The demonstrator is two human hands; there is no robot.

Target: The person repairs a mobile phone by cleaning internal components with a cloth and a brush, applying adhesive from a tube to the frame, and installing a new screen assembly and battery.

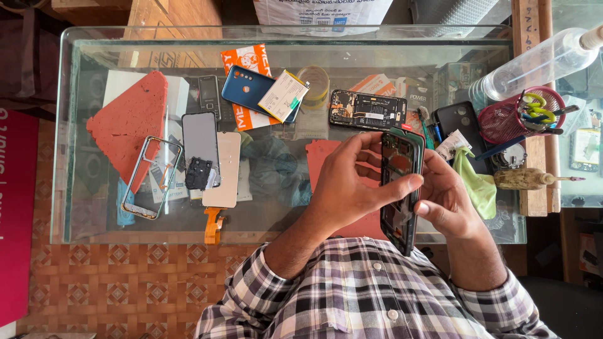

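Note:
Both of my hands hold an opened phone body (400,188) upright above the glass counter (289,34), its inner side toward me. My left hand (352,182) wraps the left edge, with the thumb laid across the middle of the frame. My right hand (449,201) grips the right edge from behind, thumb tip on the lower side. A red mat (323,157) lies on the glass under my hands.
On the glass lie a metal phone frame (151,177), a screen panel (201,141), a back cover (224,169), a blue phone (248,88) with a battery (284,95), an open phone (367,110), a red foam piece (132,119), a green cloth (477,182) and a pink tool basket (521,116).

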